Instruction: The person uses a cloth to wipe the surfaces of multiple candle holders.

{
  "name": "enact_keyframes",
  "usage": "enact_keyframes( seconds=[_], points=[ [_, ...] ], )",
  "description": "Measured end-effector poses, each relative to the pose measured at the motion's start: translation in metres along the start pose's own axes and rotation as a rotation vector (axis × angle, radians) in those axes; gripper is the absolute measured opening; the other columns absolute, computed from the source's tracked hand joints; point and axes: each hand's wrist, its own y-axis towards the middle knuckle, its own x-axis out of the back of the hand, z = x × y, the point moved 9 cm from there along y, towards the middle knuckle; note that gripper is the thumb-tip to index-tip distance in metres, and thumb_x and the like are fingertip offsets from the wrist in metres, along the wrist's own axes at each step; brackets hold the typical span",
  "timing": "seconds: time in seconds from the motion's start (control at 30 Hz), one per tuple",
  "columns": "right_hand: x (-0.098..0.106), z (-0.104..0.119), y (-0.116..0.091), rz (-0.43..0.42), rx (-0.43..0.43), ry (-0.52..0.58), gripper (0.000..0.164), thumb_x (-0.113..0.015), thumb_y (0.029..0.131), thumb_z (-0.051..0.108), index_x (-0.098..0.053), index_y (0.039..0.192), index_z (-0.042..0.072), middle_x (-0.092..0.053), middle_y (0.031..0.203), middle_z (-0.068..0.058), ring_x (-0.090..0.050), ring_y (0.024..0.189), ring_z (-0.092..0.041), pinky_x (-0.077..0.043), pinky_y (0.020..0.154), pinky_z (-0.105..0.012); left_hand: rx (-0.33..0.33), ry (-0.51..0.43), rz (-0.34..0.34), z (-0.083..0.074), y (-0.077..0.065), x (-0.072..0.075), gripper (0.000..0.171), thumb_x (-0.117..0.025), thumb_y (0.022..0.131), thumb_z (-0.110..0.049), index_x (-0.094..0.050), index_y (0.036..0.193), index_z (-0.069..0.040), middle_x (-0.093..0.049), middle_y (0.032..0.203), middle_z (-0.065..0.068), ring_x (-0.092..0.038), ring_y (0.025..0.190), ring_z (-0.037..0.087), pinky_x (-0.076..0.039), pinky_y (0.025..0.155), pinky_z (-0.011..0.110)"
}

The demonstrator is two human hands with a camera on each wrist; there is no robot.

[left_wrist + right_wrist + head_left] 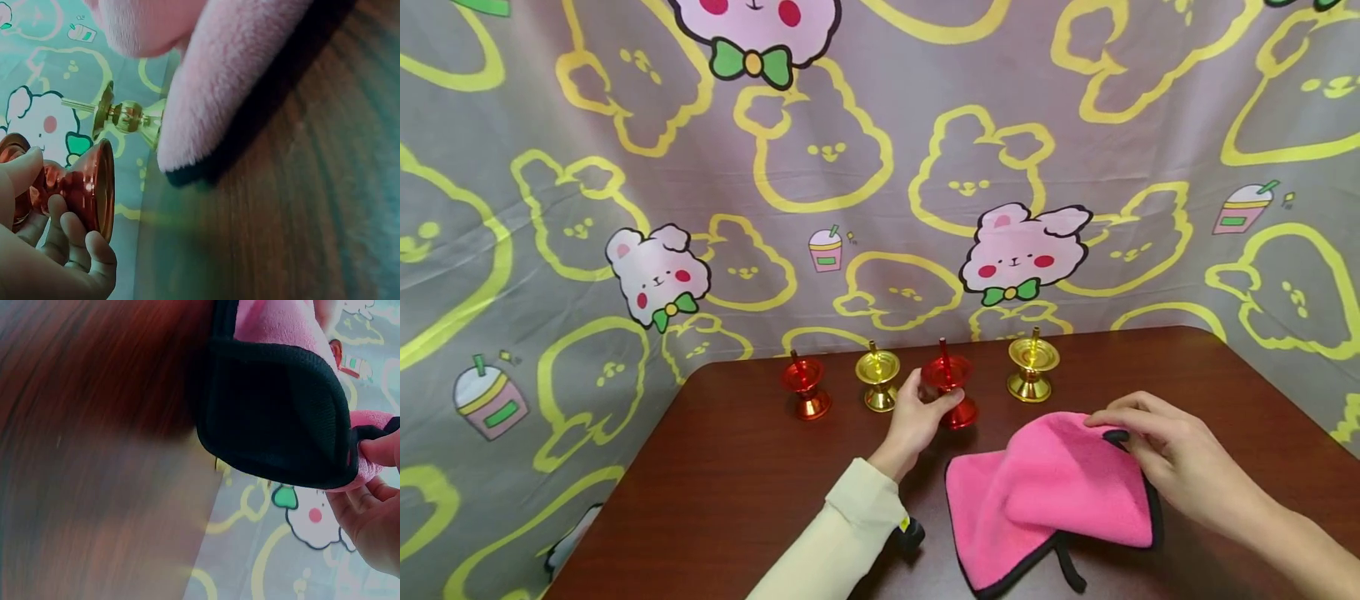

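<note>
My left hand grips a shiny red candle holder round its stem, thumb across the front. In the left wrist view the hollow underside of this candle holder shows, its base off the table. My right hand pinches the upper right corner of a pink cloth with black edging, near a small black loop. The cloth hangs in folds, and its dark underside faces the right wrist view. Part of the table behind the cloth is hidden.
Another red candle holder stands at the back left. A gold candle holder stands beside it, and a second gold candle holder further right. They stand on a brown wooden table. A patterned curtain hangs behind it.
</note>
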Motion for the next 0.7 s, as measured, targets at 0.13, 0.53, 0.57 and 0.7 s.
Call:
enact_keyframes(
  seconds=[0.13, 0.53, 0.57, 0.7],
  points=[
    [0.013, -0.009, -0.004, -0.011, 0.0, -0.024, 0.065, -0.06, 0.066, -0.031, -0.074, 0.103, 0.021, -0.064, 0.102, 0.011, -0.055, 0.091, 0.003, -0.041, 0.072, -0.011, 0.024, 0.012, -0.012, 0.006, 0.009, -0.006, 0.036, -0.081, 0.082, -0.01, -0.065, 0.114, -0.006, -0.066, 0.087, 0.002, -0.057, 0.079, 0.012, -0.047, 0.073, 0.028],
    [0.039, -0.024, -0.02, -0.043, -0.017, -0.086, 0.062, -0.061, 0.065, -0.03, -0.075, 0.1, 0.019, -0.065, 0.1, 0.01, -0.054, 0.093, 0.008, -0.039, 0.078, -0.007, -0.003, 0.092, -0.063, 0.017, 0.032, -0.014, 0.04, -0.079, 0.081, -0.004, -0.062, 0.118, -0.005, -0.067, 0.112, 0.007, -0.055, 0.116, 0.027, -0.04, 0.103, 0.045],
    [0.041, -0.025, -0.021, -0.042, -0.017, -0.089, 0.062, -0.061, 0.065, -0.03, -0.075, 0.1, 0.019, -0.065, 0.1, 0.011, -0.055, 0.093, 0.008, -0.038, 0.078, -0.007, -0.009, 0.095, -0.062, 0.017, 0.034, -0.015, 0.04, -0.079, 0.081, -0.004, -0.062, 0.117, -0.005, -0.067, 0.112, 0.007, -0.055, 0.116, 0.028, -0.039, 0.104, 0.045],
    [0.045, -0.029, -0.026, -0.04, -0.016, -0.096, 0.063, -0.062, 0.064, -0.03, -0.075, 0.102, 0.019, -0.065, 0.1, 0.011, -0.055, 0.093, 0.009, -0.038, 0.079, -0.007, -0.005, 0.084, -0.063, 0.018, 0.042, -0.018, 0.04, -0.078, 0.081, -0.002, -0.062, 0.118, -0.004, -0.067, 0.112, 0.008, -0.055, 0.115, 0.028, -0.04, 0.103, 0.044]
  ],
)
